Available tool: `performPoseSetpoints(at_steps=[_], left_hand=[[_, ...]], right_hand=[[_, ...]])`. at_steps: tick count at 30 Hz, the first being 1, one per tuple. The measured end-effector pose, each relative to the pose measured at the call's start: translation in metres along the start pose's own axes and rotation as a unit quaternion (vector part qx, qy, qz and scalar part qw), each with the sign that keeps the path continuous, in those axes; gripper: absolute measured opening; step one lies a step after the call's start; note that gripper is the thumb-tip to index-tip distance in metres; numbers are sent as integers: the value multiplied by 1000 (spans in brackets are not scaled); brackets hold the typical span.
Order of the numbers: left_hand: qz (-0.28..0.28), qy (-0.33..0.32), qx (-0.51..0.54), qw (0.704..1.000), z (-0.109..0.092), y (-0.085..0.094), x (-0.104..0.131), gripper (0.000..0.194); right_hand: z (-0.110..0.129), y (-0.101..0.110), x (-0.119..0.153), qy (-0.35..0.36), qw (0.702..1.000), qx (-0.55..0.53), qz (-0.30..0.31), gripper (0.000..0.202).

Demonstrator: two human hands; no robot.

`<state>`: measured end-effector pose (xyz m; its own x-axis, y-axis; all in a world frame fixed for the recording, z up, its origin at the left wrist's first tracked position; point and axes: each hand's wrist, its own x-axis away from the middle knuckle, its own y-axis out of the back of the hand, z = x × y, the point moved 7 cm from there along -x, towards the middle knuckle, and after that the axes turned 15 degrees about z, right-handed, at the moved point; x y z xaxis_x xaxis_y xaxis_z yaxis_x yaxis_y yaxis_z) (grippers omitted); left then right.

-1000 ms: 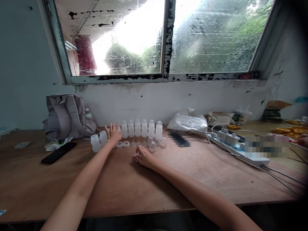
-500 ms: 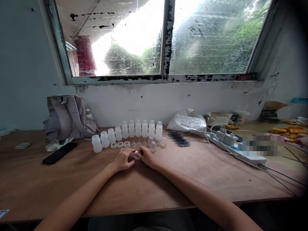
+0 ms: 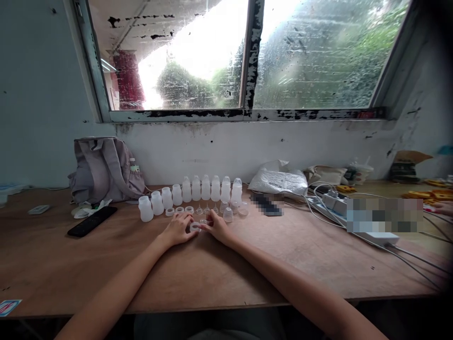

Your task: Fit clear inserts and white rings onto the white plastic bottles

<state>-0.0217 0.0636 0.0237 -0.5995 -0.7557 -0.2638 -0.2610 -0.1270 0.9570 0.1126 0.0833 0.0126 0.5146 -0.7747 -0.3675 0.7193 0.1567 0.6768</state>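
Note:
My left hand (image 3: 179, 228) is closed on a white bottle collar ring (image 3: 195, 227), gripping it at its left side just above the table. Close by on the right, my right hand (image 3: 218, 226) pinches a small clear bottle nipple (image 3: 203, 221) between thumb and fingers, its thumb tip beside the ring. Behind my hands lie several white collar rings (image 3: 180, 209) and several clear nipples (image 3: 207, 208) in a row. Clear dome caps (image 3: 228, 215) stand to the right of these. A row of frosted baby bottles (image 3: 145, 209) runs behind, the ones on the right topped with nipples and caps (image 3: 237, 190).
A grey backpack (image 3: 106, 170) and a black phone (image 3: 92, 221) are on the left of the table (image 3: 198, 278). To the right lie a silver plastic bag (image 3: 278, 181) and a white power strip (image 3: 380, 237) with trailing cables. Another person's hand (image 3: 444, 208) shows at the far right.
The ring has shifted left into my left hand's grip and turned its opening into view. My hands have drawn slightly apart. The whole view has moved a little.

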Motion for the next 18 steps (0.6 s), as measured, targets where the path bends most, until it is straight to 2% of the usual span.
performPoseSetpoints(at_steps=[2,4,6,11,18], left_hand=[[0,104,-51,993,26,1,3,36],[10,206,-101,973,49,3,11,39],[24,269,-141,952,63,7,18,39],[53,321,-184,927,66,13,24,39],[58,335,-187,922,67,13,24,41]], right_hand=[[-3,2,-2,1,1000,8,-7,17],[-8,2,-7,8,999,32,-4,11],[-13,-1,-15,10,998,58,4,15],[-29,-9,-37,-21,995,99,16,19],[-39,-10,-43,-28,995,97,-5,20]])
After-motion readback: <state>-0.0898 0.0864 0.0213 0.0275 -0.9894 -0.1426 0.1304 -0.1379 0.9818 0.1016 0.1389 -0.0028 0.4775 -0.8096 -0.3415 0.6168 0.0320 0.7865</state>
